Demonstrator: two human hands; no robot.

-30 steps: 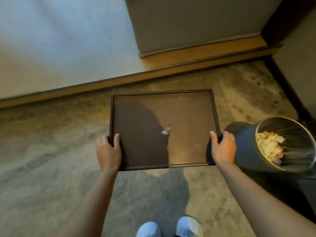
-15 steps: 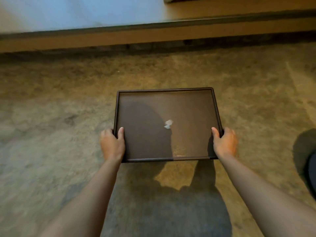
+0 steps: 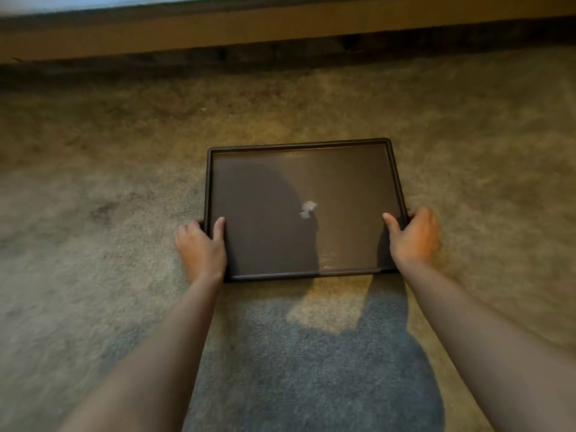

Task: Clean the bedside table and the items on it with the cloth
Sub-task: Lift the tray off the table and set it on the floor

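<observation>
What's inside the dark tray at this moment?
One small pale scrap lies near the middle of the tray. The left hand and right hand grip its sides. The carpet beneath is hidden.

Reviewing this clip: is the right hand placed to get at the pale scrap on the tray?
Probably yes: nothing lies between the right hand and the scrap on the tray. But that hand grips the tray rim, so it must let go first.

Both forearms are seen bare along their visible length. The left hand (image 3: 201, 249) and right hand (image 3: 416, 236), flanking the tray (image 3: 299, 145), are likewise left uncovered.
</observation>
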